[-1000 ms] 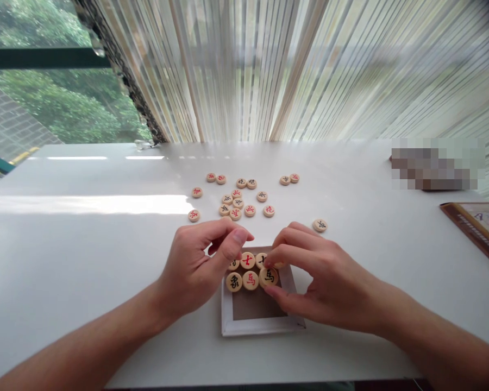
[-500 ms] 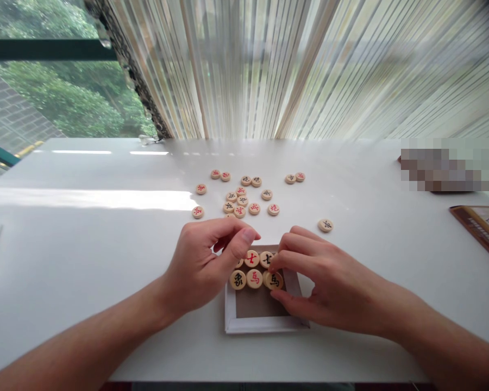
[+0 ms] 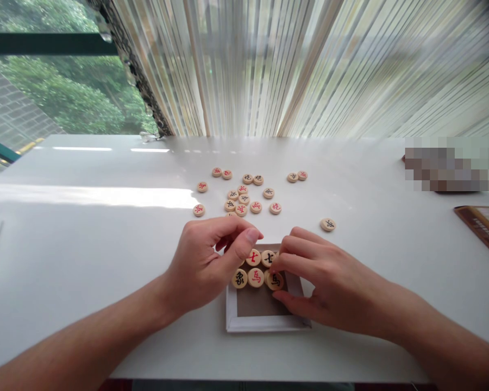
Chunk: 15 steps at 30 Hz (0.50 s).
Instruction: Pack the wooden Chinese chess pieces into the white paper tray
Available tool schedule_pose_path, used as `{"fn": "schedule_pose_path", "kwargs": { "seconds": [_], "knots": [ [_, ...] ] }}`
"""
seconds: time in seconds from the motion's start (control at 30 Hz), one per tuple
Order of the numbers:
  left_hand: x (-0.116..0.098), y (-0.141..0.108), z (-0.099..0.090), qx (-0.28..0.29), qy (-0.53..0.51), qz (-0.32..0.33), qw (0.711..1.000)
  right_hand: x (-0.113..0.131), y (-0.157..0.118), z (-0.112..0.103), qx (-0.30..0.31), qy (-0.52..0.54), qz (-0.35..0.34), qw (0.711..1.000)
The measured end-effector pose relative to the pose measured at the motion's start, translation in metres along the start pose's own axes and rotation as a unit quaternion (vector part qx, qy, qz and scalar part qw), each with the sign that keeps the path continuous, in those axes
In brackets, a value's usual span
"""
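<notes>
One camera, worn on the person's head, looks forward and steeply down over the white table [image 3: 85, 255]. The left hand [image 3: 214, 260] and right hand [image 3: 326, 279] are near it, at the open box [image 3: 269, 324], just below the middle. The table's far edge, curtain [image 3: 240, 76] and window [image 3: 61, 92] lie farther off, above.

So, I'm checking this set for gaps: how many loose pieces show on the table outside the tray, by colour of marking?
Red-marked pieces: 9
Black-marked pieces: 8
Partly hidden piece behind the left hand, colour unclear: 1
Total: 18
</notes>
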<state>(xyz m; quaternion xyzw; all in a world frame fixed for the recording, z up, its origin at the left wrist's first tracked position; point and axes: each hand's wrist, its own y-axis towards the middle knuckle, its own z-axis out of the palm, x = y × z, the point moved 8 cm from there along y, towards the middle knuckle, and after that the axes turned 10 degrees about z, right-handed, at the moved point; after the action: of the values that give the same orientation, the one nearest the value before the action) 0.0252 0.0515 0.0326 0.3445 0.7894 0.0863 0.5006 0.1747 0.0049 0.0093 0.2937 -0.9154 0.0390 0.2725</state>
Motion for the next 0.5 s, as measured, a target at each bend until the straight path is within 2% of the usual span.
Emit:
{"fn": "schedule_pose_path", "kwargs": {
  "seconds": [0.5],
  "knots": [
    [-0.0013, 0.0, 0.0003, -0.001, 0.004, 0.005, 1.0, 0.0005, 0.0, -0.0023, -0.015, 0.004, -0.009, 1.0]
  ]
}}
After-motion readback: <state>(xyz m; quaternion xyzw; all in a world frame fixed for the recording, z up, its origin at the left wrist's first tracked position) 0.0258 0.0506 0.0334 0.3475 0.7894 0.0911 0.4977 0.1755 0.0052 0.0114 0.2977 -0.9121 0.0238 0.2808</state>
